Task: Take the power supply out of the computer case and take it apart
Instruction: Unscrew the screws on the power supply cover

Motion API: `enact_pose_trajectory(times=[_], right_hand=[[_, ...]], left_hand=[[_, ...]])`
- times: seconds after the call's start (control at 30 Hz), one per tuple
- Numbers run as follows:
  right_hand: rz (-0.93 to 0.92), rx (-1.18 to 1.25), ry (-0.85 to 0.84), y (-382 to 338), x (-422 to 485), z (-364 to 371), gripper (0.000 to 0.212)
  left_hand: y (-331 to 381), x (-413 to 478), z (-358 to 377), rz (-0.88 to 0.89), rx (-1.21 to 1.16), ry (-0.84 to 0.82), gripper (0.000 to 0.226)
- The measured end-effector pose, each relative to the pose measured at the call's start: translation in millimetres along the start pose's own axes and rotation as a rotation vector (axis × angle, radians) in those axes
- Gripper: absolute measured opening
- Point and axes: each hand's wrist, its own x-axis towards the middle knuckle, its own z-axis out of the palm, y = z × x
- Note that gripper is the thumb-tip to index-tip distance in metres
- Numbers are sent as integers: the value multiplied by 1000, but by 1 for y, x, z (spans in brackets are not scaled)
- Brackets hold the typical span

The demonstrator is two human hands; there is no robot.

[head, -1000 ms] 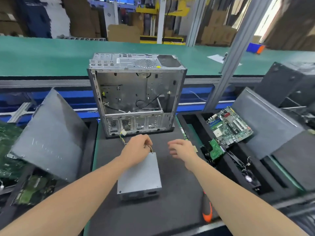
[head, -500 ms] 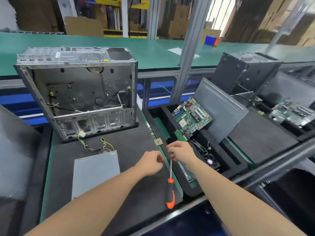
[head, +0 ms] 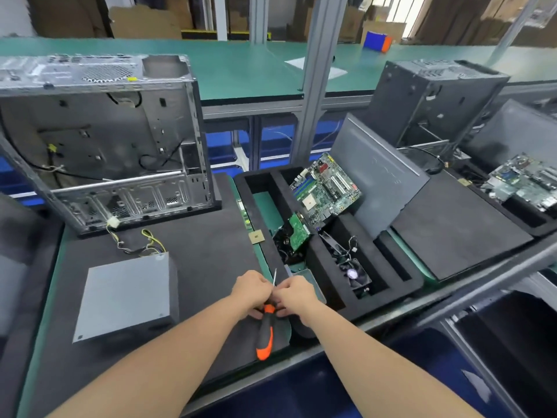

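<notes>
Leaving the supply (head: pixel 126 297) (out of the case (head: pixel 99 140)), left grip (head: pixel 251 289) and right grip (head: pixel 297 292) now pinch the screwdriver (head: pixel 265 333), dismantling next.

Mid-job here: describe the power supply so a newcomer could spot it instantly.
Find the open silver computer case at the far left of the dark mat. Directly in front of it, left of the screwdriver that the left hand and right hand hold, lies the power supply: a plain grey metal box. Only it trails yellow and black wires from its far edge.
</notes>
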Motion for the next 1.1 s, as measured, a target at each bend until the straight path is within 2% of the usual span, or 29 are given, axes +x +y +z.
enact_pose_trajectory(times=[0.1, 0.23, 0.33, 0.47, 0.53, 0.7, 0.8, 0.9, 1.0, 1.1], right_hand=[[-30, -6, 47, 1, 1, 10, 3], [-158, -68, 125, -4, 0, 15, 22], [-234, -28, 51, -17, -2, 15, 27], [-312, 129, -81, -45, -12, 17, 7], [-350, 205, -144, -59, -15, 23, 18], [-433, 214, -276, -95, -26, 48, 19], [-485, 140, -332, -117, -34, 68, 27], [-457, 155, -438, -137, -39, 87, 42], [-489, 179, -381, -154, -36, 103, 40], [-539, 235, -278, -175, -33, 117, 39]], left_hand=[[0, 0, 4, -71, -134, 13, 19], [1, -3, 4, -112, -289, 90, 18], [5, -8, -5, -82, -333, 162, 17], [15, -21, -34, -19, -389, 315, 21], [19, -28, -56, -2, -445, 402, 23], [14, -38, -113, 47, -568, 567, 21], [0, -41, -145, 52, -571, 641, 22], [-15, -39, -180, 30, -691, 659, 19], [-26, -36, -213, 39, -820, 652, 7], [-45, -28, -241, 116, -918, 639, 39]])
